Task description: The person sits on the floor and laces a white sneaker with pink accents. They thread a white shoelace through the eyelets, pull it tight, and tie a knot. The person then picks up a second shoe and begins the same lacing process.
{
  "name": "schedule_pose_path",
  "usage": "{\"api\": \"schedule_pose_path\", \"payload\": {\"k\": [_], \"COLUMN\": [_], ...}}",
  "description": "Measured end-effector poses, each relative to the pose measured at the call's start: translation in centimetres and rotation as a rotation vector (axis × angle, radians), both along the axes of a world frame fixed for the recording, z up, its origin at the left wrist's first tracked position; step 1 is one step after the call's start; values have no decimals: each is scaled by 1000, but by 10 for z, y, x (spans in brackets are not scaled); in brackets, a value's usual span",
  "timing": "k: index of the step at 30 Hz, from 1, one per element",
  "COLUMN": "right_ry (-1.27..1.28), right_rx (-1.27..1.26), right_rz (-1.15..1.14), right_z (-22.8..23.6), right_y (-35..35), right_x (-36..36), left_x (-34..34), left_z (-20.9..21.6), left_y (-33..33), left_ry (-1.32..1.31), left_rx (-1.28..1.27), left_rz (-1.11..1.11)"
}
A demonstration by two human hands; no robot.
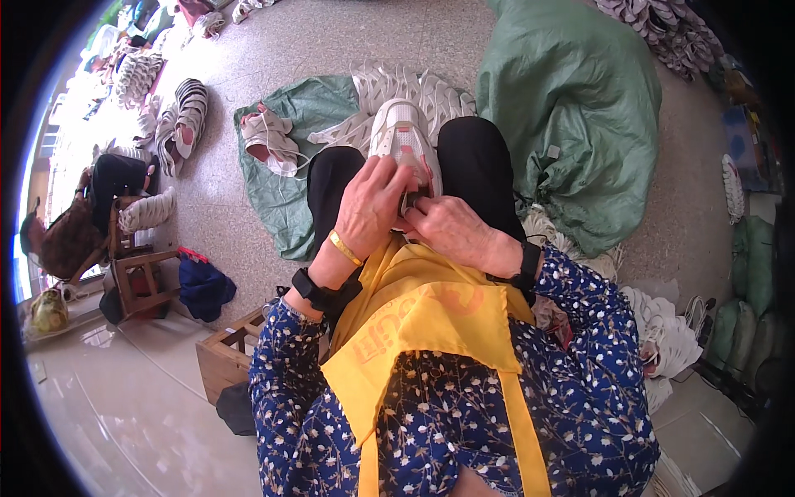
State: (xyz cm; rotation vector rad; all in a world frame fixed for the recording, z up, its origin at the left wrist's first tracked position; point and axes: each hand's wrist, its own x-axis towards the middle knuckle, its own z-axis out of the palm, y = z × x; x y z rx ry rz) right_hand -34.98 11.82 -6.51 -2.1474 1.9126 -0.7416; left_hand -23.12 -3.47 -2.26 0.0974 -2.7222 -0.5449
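A white shoe upper with pink-red trim (400, 124) stands between my knees, its toe pointing away from me. My left hand (371, 199) has its fingers bent down over the shoe's opening and tongue area. Close against it, my right hand (455, 229) is closed at the same opening, thumb and fingers pinched together. Whatever lies between the fingertips is too small and hidden to name. A yellow apron (431, 323) covers my lap under both wrists.
A green sheet (281, 207) on the floor bears a loose white shoe (269, 141) and a row of stacked white uppers (414, 87). A large green sack (571, 108) stands at the right. More uppers (182, 124) and a wooden stool (145, 277) are at the left.
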Motion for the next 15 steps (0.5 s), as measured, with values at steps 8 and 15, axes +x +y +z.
{"api": "schedule_pose_path", "payload": {"k": [8,15], "right_ry": [-58,-450], "right_rx": [3,-163], "right_rz": [-11,74], "right_z": [6,12], "right_y": [2,20], "right_x": [1,-21], "left_x": [12,10], "left_z": [-8,-13], "left_y": [10,11], "left_ry": [81,74], "left_rx": [77,102], "left_rz": [64,106]}}
